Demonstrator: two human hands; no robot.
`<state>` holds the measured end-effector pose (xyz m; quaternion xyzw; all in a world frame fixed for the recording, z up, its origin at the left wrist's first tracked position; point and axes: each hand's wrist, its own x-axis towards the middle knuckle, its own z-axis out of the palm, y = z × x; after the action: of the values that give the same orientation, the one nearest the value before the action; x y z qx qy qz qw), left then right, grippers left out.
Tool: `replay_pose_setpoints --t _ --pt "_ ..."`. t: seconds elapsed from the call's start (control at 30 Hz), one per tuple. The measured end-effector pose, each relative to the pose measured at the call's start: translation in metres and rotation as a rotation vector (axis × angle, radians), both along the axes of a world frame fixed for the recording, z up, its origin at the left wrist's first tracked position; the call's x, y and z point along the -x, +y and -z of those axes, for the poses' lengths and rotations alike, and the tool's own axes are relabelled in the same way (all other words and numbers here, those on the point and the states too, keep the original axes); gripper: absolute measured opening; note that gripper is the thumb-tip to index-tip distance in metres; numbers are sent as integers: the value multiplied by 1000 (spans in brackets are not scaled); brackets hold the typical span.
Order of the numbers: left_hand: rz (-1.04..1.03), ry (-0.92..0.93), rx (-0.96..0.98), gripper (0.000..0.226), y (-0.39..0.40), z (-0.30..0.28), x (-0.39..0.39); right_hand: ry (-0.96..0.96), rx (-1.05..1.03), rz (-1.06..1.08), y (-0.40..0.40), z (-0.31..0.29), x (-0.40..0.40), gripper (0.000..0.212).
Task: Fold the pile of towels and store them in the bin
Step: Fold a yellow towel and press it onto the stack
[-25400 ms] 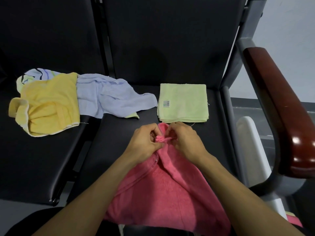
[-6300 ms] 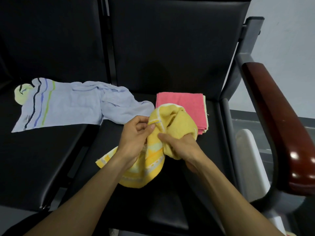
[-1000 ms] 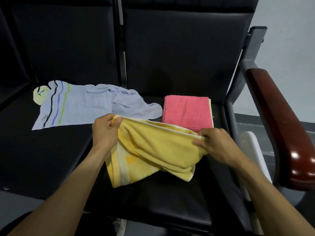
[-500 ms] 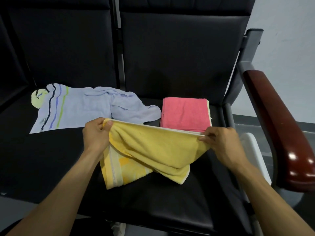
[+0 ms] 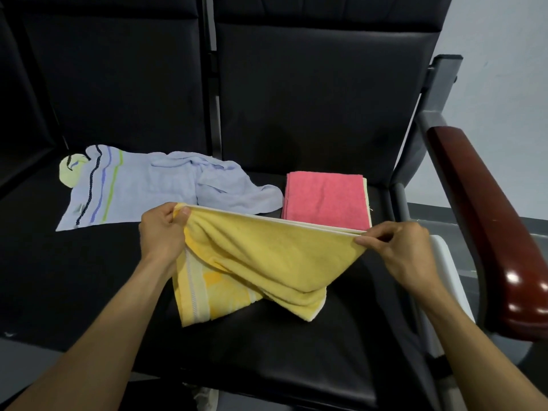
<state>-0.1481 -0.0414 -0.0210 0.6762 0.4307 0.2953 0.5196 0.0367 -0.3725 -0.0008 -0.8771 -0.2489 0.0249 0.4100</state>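
Note:
A yellow towel [image 5: 261,262] hangs doubled over the right seat, its top edge pulled taut between my hands. My left hand [image 5: 161,229] pinches the left corner and my right hand [image 5: 397,247] pinches the right corner. The towel's lower part sags onto the seat in loose folds. Behind it lies a folded pink towel [image 5: 324,198] on top of a folded pale green towel [image 5: 367,197], of which only the right edge shows. A light blue striped towel [image 5: 142,185] lies crumpled across both seats at the left.
Black padded seats [image 5: 281,345] with tall backrests carry everything. A dark red wooden armrest [image 5: 486,221] rises at the right. A white object [image 5: 447,262] stands between the seat and the armrest. A pale green cloth [image 5: 69,172] peeks from under the blue towel.
My hands have drawn further apart, stretching the yellow towel's top edge straighter and tighter. The folded stack and the blue towel have not moved.

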Motion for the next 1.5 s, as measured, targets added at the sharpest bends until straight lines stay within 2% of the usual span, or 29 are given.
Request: replay_pose_setpoints --t 0.27,0.4,0.6,0.73,0.97,1.03,1.1,1.2,1.4,1.5 --pt "29 2 -30 22 -5 -1 -5 101 -230 16 0 11 -9 19" --pt "6 -7 -63 26 -6 -7 -7 121 -278 55 5 4 -6 4" --pt "-47 -32 -86 22 -18 -35 6 145 -426 165 7 -15 17 17" --pt "-18 -68 -177 15 -27 -80 22 48 -431 209 -2 -58 32 24" --pt "48 -174 -342 9 -43 -189 43 -233 -555 297 -19 -179 50 23" --pt "33 -200 -384 8 -51 -219 54 -295 -489 261 -27 -207 62 23" --pt "8 -149 -396 6 -50 -233 54 -296 -331 185 -28 -215 60 24" --pt "-6 -112 -430 8 -53 -254 68 -337 -359 204 -41 -234 70 26" --pt "-32 -111 -441 10 -60 -271 83 -409 -278 138 -49 -257 84 24" --pt "-8 -141 -435 10 -63 -275 86 -414 -323 151 -51 -260 87 25"
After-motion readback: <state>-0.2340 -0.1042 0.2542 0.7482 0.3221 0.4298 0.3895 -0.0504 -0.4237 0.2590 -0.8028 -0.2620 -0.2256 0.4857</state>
